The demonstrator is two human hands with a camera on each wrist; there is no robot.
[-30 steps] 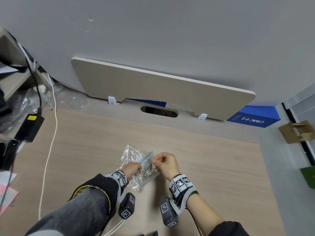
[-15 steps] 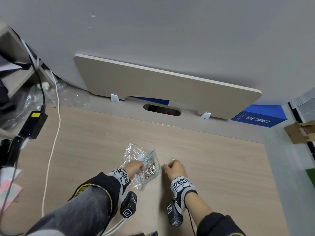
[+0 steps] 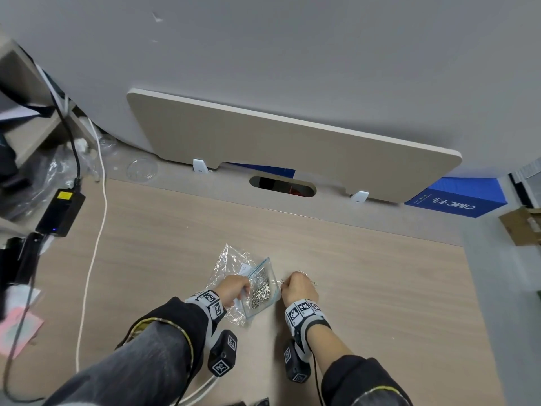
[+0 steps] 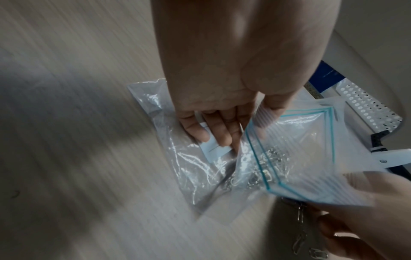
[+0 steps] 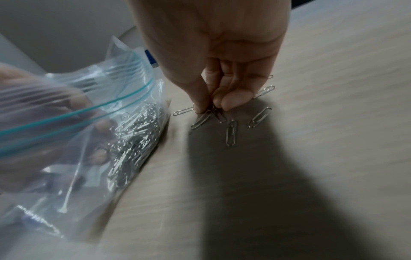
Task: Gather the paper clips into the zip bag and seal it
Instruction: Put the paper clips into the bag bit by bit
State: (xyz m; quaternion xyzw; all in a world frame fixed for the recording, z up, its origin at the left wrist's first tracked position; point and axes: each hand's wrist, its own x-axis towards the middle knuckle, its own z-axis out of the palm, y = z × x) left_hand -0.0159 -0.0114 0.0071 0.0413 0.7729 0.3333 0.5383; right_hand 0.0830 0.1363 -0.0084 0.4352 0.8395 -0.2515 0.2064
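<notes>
A clear zip bag [image 3: 263,284] [image 4: 295,149] [image 5: 93,112] with a teal seal line stands tilted on the wooden desk, its mouth unsealed. It holds a heap of silver paper clips [image 5: 133,140]. My left hand [image 3: 235,288] [image 4: 222,109] grips the bag's left edge. Just right of the bag, my right hand [image 3: 297,287] [image 5: 211,107] is down on the desk, thumb and fingers pinching a couple of loose clips [image 5: 208,117]. Several more loose clips [image 5: 231,132] lie flat around the fingertips.
A crumpled clear wrapper [image 3: 231,259] with a white label lies under and behind the bag. A white cable [image 3: 93,244] and a black power adapter [image 3: 60,212] lie at the left. A pink pad [image 3: 17,329] sits at the left edge. A beige panel [image 3: 292,153] stands at the desk's back.
My right hand left the bag's mouth, dropped to the desk on the right and closed on loose clips. The left hand kept its hold on the bag.
</notes>
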